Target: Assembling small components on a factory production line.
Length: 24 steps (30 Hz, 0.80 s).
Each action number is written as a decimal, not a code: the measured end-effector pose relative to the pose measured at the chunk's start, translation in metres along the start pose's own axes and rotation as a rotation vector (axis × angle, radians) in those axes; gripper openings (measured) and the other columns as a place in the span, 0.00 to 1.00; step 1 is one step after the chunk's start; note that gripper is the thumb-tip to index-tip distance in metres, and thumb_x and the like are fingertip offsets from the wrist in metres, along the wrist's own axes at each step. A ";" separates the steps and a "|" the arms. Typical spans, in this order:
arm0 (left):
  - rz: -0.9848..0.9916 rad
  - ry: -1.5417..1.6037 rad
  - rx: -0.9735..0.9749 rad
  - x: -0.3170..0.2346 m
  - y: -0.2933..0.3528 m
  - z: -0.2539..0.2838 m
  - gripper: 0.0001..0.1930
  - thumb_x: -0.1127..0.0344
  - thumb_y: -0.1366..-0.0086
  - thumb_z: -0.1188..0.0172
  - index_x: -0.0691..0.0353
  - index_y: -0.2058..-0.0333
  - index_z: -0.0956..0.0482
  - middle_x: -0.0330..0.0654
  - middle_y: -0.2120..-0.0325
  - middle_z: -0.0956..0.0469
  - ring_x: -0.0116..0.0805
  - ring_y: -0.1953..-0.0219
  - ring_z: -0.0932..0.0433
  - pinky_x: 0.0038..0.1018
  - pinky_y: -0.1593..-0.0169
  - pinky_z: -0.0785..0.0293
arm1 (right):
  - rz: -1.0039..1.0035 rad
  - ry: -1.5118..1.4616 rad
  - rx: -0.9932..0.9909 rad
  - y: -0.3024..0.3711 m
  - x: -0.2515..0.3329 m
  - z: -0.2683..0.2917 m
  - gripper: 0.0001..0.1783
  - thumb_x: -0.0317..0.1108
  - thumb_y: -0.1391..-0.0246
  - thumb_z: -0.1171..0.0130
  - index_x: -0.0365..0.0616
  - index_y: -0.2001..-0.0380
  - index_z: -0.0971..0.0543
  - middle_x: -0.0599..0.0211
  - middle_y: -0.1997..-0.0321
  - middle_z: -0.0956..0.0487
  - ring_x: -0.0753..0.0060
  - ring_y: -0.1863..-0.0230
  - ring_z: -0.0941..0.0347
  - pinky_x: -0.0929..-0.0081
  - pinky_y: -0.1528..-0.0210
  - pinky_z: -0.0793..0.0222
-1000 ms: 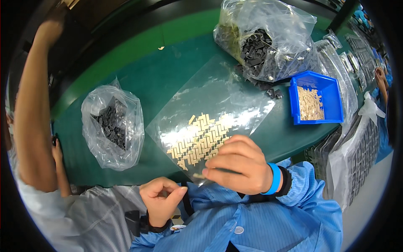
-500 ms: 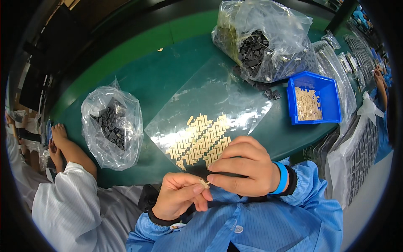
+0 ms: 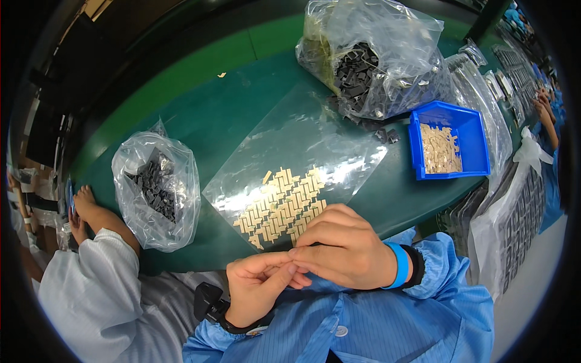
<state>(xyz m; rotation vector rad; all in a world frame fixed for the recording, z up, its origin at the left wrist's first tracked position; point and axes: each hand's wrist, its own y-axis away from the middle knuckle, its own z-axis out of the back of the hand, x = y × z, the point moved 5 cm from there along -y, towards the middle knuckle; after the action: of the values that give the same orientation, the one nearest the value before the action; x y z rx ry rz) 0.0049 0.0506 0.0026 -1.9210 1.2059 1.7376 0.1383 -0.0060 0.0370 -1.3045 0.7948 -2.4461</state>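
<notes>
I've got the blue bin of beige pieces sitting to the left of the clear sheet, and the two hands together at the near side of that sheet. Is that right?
Not quite: the blue bin of beige pieces is to the right of the clear sheet, as the head view shows. The left hand and right hand are together, as you said.
</notes>
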 end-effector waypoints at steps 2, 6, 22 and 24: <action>-0.026 -0.002 0.004 0.000 0.001 0.000 0.07 0.80 0.43 0.49 0.76 0.65 0.27 0.51 0.73 0.23 0.34 0.73 0.22 0.22 0.69 0.22 | -0.047 0.018 0.023 -0.001 0.001 0.000 0.09 0.28 0.63 0.39 0.41 0.74 0.23 0.68 0.73 0.26 0.70 0.70 0.31 0.75 0.69 0.39; -0.029 0.009 0.032 0.000 0.002 -0.002 0.07 0.80 0.43 0.48 0.76 0.65 0.26 0.51 0.74 0.23 0.35 0.73 0.21 0.23 0.70 0.22 | -0.145 -0.045 0.072 0.000 -0.002 -0.001 0.06 0.27 0.61 0.41 0.42 0.74 0.24 0.67 0.73 0.26 0.68 0.70 0.30 0.74 0.68 0.39; -0.046 0.157 -0.174 0.004 -0.001 -0.004 0.07 0.73 0.41 0.48 0.74 0.70 0.27 0.56 0.77 0.24 0.37 0.81 0.23 0.25 0.78 0.23 | -0.586 -0.482 0.015 0.013 -0.019 -0.003 0.07 0.25 0.55 0.42 0.36 0.70 0.23 0.62 0.72 0.22 0.73 0.71 0.26 0.81 0.69 0.33; -0.049 0.124 -0.192 0.003 -0.001 -0.004 0.07 0.74 0.41 0.48 0.75 0.71 0.28 0.55 0.77 0.24 0.38 0.80 0.22 0.26 0.77 0.23 | -0.578 -0.460 0.012 0.012 -0.019 -0.005 0.07 0.25 0.56 0.42 0.36 0.70 0.23 0.61 0.72 0.22 0.72 0.71 0.26 0.80 0.69 0.33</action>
<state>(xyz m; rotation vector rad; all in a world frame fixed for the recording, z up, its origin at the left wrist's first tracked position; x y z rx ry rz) 0.0078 0.0473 -0.0001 -2.1781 1.0554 1.7891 0.1448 -0.0054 0.0152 -2.2245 0.3068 -2.3478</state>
